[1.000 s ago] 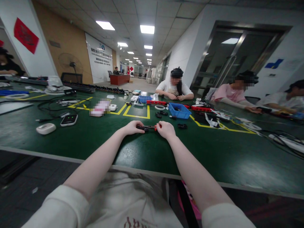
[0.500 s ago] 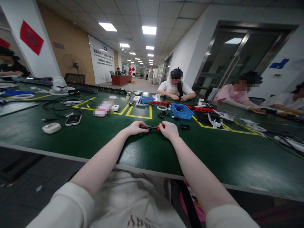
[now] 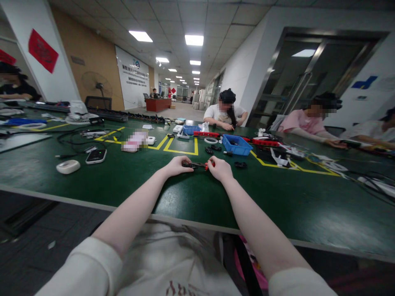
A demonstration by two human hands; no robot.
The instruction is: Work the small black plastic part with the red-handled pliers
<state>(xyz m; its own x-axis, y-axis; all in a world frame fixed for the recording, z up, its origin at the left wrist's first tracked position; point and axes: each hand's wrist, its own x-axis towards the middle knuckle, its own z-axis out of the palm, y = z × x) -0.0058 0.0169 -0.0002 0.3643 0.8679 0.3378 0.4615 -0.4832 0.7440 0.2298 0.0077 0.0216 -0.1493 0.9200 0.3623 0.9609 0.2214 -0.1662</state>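
Between the two hands, low over the green worktop, lies a small dark part with a red end. Left hand has its fingers closed on the dark end; right hand has its fingers pinched on the red end. Both wrists rest on the worktop surface.

Just beyond the right fingers: a loose black piece and, further out, a blue bin with more black pieces beside it. Well off to the left of the left fingers: a phone and a white oval case, side by side. Yellow tape lines cross the worktop past the hands. Other people sit at the far side, hands on their own work, well apart.

Judgement: step in hand looks like joining or seating the red end into the dark body, both ends held. Detail of the joint too small to tell. Next move likely calls for a straight, aligned push with both grips kept firm, so the part does not twist or slip
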